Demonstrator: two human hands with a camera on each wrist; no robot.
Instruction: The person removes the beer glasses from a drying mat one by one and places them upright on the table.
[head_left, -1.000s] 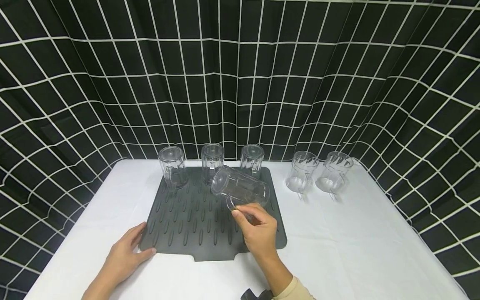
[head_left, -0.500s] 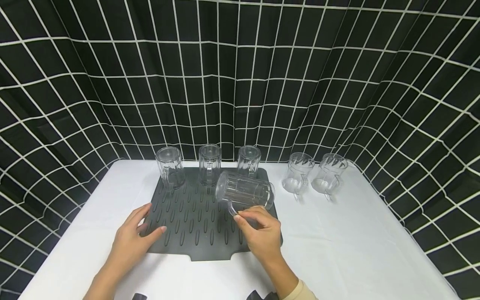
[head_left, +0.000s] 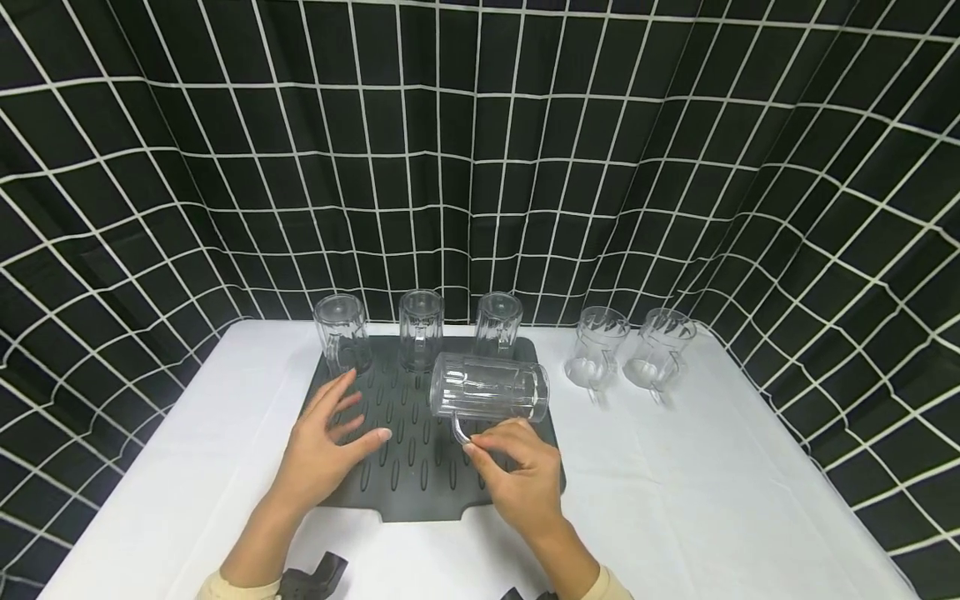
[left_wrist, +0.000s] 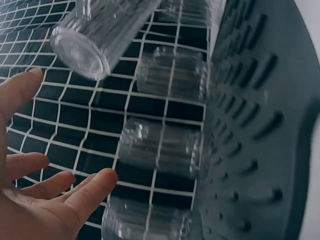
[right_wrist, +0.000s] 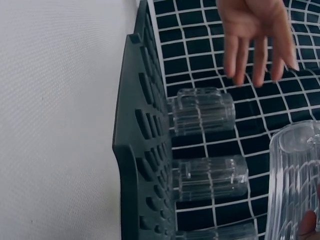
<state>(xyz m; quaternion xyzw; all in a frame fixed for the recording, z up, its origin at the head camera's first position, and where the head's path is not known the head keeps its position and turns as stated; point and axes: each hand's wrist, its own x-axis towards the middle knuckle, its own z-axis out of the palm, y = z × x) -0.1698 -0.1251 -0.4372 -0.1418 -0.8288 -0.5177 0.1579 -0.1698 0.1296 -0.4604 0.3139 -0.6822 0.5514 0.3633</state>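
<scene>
A clear glass mug [head_left: 491,387] lies sideways in the air over the dark grey ridged drying mat [head_left: 420,492], its base toward the left. My right hand [head_left: 517,471] pinches its handle from below between thumb and fingers. Over the mat's left part, my left hand [head_left: 318,450] is spread and holds nothing, its fingers pointing toward the mug's base. Along the mat's back edge three mugs stand upside down: a left mug [head_left: 342,333], a middle mug [head_left: 422,332] and a right mug [head_left: 498,323]. In the left wrist view, the held mug [left_wrist: 95,45] is beyond the fingers.
Two more clear mugs, one [head_left: 597,346] beside the other [head_left: 660,348], stand upright on the white tablecloth [head_left: 697,492] right of the mat. Behind the table hangs a black curtain [head_left: 450,183] with a white grid.
My left hand has left the mat's lower left edge and moved up and right toward the mug. The held mug has turned from a slant to nearly level and come slightly nearer.
</scene>
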